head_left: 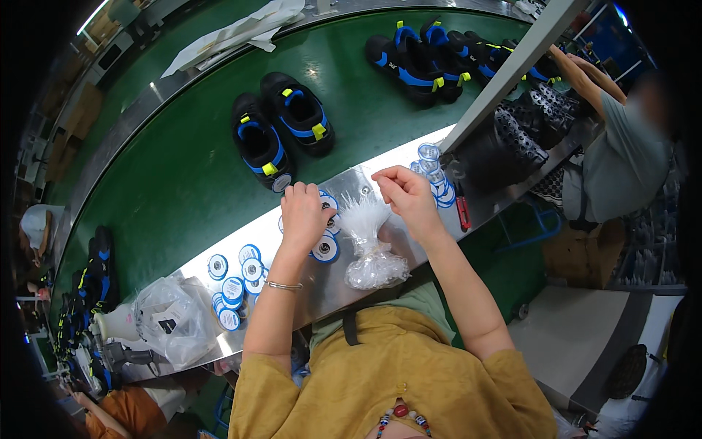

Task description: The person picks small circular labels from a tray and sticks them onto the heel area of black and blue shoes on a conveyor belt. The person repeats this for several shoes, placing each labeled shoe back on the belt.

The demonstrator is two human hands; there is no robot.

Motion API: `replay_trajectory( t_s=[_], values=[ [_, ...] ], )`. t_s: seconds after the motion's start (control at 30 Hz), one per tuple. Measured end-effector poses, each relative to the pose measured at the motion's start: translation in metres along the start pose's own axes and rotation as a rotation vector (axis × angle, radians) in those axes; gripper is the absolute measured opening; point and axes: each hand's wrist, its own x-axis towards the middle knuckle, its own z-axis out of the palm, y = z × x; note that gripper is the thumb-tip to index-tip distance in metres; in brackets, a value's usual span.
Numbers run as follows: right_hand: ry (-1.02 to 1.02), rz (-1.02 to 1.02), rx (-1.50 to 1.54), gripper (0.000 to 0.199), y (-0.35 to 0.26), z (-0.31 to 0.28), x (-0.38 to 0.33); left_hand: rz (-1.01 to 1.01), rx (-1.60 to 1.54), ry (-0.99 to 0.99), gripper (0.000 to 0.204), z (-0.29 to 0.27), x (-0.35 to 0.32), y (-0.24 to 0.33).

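Observation:
On the metal ledge, several round blue-rimmed tags [325, 249] lie beside and partly under my left hand [304, 218]. Its fingers are curled, and what they hold, if anything, is hidden. A pinch closes my right hand [411, 200], but anything between its fingertips is too small to make out. Between my hands stands a bunch of thin clear plastic strands [365, 219], tied at the middle, with clear plastic [376, 271] bulging below. Just beyond my left hand, a pair of black and blue shoes [257, 143] rests on the green surface, a round tag [281, 182] at one heel.
More round tags [232, 290] lie to the left, others [431, 172] to the right near a red-handled tool [462, 208]. A clear plastic bag [175, 322] sits at far left. More shoes [417, 62] stand beyond a slanted metal post [512, 77]. A co-worker [621, 154] is at right.

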Motion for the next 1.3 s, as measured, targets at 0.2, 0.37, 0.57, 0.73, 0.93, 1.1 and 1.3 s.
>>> replay_trajectory(
  t_s=[0.2, 0.37, 0.57, 0.73, 0.93, 1.1, 1.3],
  values=[
    [-0.055, -0.021, -0.014, 0.013, 0.013, -0.001, 0.003, -0.16, -0.282, -0.097, 0.034, -0.005, 0.007, 0.002],
    [-0.06, 0.004, -0.163, 0.011, 0.025, 0.008, 0.007, -0.181, -0.491, -0.071, 0.024, -0.002, 0.012, -0.012],
    [-0.031, -0.106, -0.405, 0.016, 0.032, 0.018, 0.011, -0.329, -0.746, -0.114, 0.019, -0.013, 0.013, -0.002],
    [-0.023, -0.146, -0.501, 0.016, 0.026, 0.03, 0.014, -0.298, -0.844, -0.105, 0.016, -0.018, 0.007, 0.004],
    [0.015, -0.224, -0.599, 0.014, 0.031, 0.036, 0.022, -0.182, -0.741, 0.028, 0.021, -0.016, 0.003, 0.005],
    [0.046, -0.307, -0.676, 0.013, 0.032, 0.042, 0.021, -0.113, -0.618, 0.084, 0.024, -0.025, 0.002, 0.015],
    [0.052, -0.297, -0.606, 0.013, 0.029, 0.042, 0.022, -0.044, -0.501, 0.085, 0.019, -0.027, -0.001, 0.016]
  ],
)
